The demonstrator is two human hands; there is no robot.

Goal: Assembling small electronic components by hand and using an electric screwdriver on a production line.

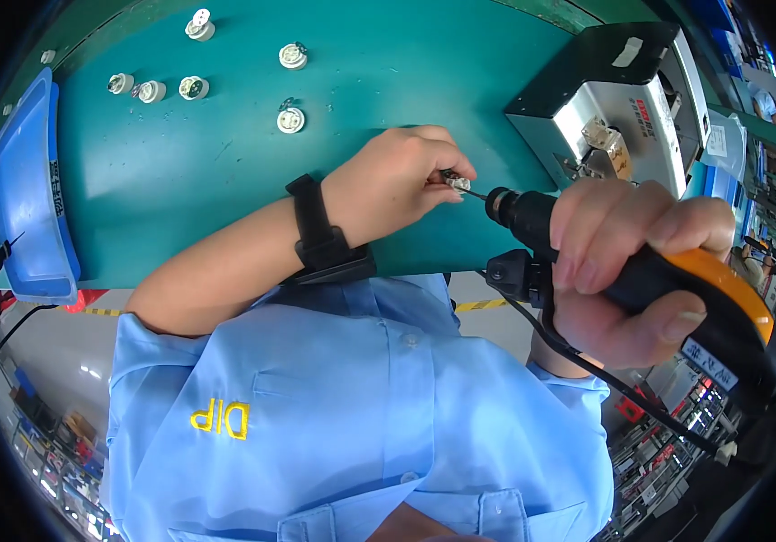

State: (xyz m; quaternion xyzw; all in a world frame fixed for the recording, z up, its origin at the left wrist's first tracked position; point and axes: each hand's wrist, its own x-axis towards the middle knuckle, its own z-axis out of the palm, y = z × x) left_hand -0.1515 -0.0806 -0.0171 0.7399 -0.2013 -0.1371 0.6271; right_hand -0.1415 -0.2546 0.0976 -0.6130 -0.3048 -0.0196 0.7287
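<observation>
My left hand (pixel 397 172) pinches a small white and metal part (pixel 461 183) between thumb and fingers above the green mat. Most of that part is hidden by the fingertips. My right hand (pixel 618 230) is wrapped round a black and orange electric screwdriver (pixel 532 219), held nearly level. Its thin bit points left and meets the small part, or comes very close to it. A black strap (pixel 314 221) circles my left wrist. Beyond my left hand, small round white pieces lie on the mat, among them a nearer piece (pixel 290 120) and one behind it (pixel 293 56).
On the right stands a silver and black box-shaped machine (pixel 623 108). A blue tray (pixel 63 244) sits at the left end of the green mat (pixel 225 163). More round white pieces (pixel 194 88) lie at the far left. The screwdriver's black cable (pixel 623 390) hangs below my right hand.
</observation>
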